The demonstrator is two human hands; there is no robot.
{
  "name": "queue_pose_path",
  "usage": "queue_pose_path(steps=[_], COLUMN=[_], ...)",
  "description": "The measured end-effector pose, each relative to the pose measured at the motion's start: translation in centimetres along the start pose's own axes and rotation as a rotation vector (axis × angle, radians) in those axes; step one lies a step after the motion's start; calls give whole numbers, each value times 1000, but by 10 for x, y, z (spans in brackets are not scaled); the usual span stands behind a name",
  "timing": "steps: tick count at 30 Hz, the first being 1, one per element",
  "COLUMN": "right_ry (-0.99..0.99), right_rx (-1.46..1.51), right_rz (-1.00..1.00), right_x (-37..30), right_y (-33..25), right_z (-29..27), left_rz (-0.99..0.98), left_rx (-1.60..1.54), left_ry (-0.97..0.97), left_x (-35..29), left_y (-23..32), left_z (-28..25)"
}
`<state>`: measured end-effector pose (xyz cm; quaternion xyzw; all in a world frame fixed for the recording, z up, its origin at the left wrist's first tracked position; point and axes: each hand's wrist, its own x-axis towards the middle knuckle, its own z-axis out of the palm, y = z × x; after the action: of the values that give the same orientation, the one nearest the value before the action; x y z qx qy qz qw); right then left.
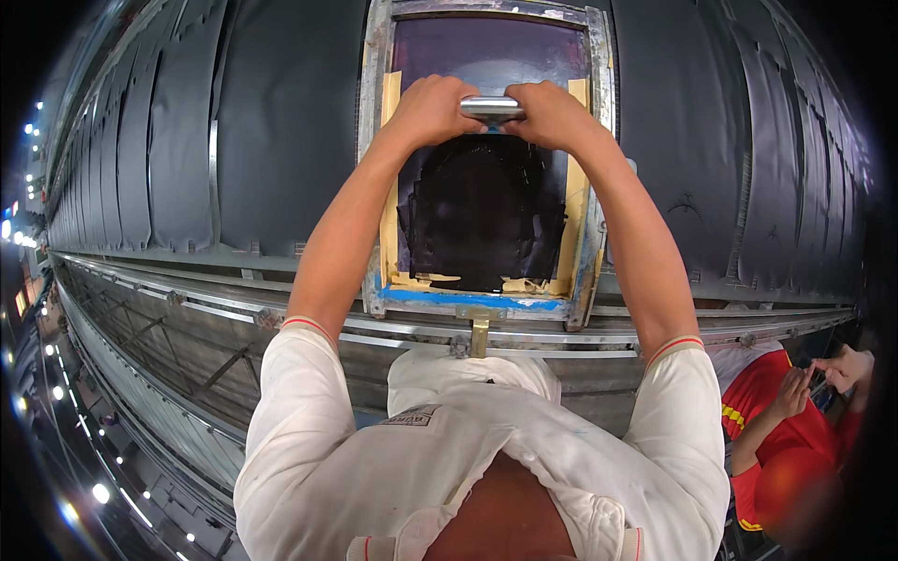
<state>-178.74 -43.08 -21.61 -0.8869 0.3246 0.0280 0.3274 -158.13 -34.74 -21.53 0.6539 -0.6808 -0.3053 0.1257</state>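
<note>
A screen-printing frame point(603, 112) lies in front of me, its mesh edged with yellowish tape and a blue strip along the near side. My left hand point(435, 110) and my right hand point(547, 114) are both closed round a squeegee point(492, 107) with a silvery metal handle, one at each end. Its blade is mostly hidden by the hands. Glossy black ink point(486, 210) covers the mesh on the near side of the squeegee, with ragged edges over the tape. Beyond the hands the mesh looks dark purple.
Dark sheets point(290, 122) lie in a long row on both sides of the frame. A metal rail point(412, 341) runs along the near edge, with a brass-coloured bracket point(480, 337) below the frame. At the lower right is another person in red point(781, 449), hands together.
</note>
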Motion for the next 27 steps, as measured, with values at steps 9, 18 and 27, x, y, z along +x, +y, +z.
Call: queue_pose_path(steps=[9,18,27], right_ry=[65,54,45], right_rx=[-76,-49,43], right_rz=[-25,38,64], right_x=[-107,-32,-4], right_y=[-40,-18,-6], right_z=[73,13,9], left_rz=[160,153,120], left_rx=[45,187,67], left_ry=[64,152,184], left_x=[-115,-33,-9], left_y=[22,6,-9], left_z=[66,16,21])
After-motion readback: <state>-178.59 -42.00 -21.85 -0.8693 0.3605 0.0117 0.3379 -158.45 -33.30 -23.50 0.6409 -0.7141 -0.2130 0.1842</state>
